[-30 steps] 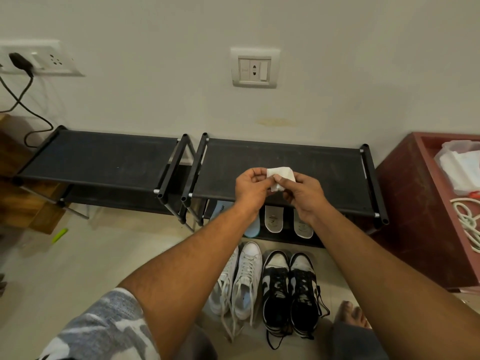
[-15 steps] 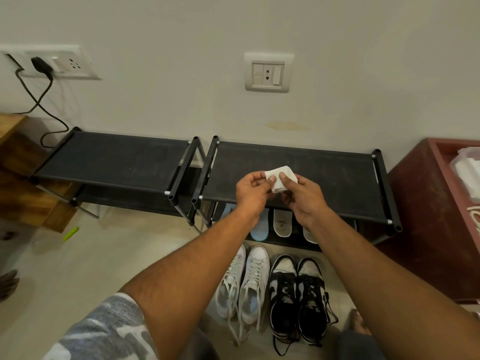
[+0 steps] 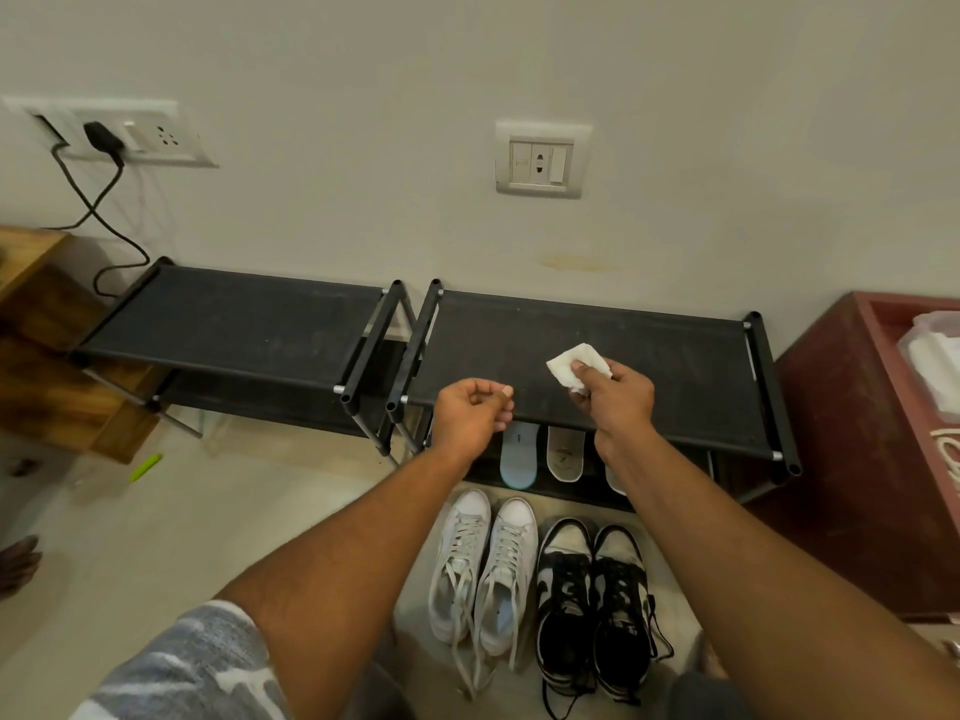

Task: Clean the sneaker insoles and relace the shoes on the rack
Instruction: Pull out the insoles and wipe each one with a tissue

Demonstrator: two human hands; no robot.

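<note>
Above the top shelf of the shoe rack [image 3: 675, 366]: my right hand [image 3: 618, 402] pinches a crumpled white wipe [image 3: 574, 363] between thumb and fingers. My left hand [image 3: 470, 413] hangs just beside it at the shelf's front edge, fingers loosely curled and holding nothing. Insoles lie on the lower shelf under my hands: a blue insole [image 3: 519, 454], a beige insole [image 3: 565, 454] touching or nearly touching it, and a third mostly hidden behind my right forearm. White sneakers [image 3: 485, 569] and black-and-white sneakers [image 3: 592, 605] stand on the floor in front of the rack, laces loose. Judgement: the wiping step is about to begin and no insole is in hand yet. Method note: take one insole out with the free left hand and hold it by the heel end so it doesn't flex. Wipe heel to toe in long strokes with a flat face of the wipe, not the bunched corner, and refold to a clean face between insoles. Risk: reaching under the top shelf could knock neighbouring insoles out of line.
</note>
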